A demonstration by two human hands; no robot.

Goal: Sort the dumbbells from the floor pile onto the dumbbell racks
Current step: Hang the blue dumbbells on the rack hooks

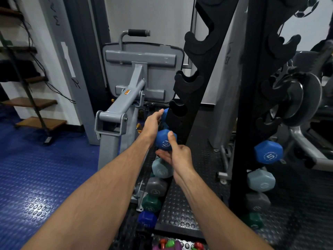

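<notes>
Blue dumbbell (pixel 164 140) gripped by both hands at the rack (pixel 187 98).

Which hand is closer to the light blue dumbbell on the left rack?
Right. The right hand is just above the light blue dumbbell, nearly touching. The left hand is higher, beyond the blue dumbbell.
</notes>
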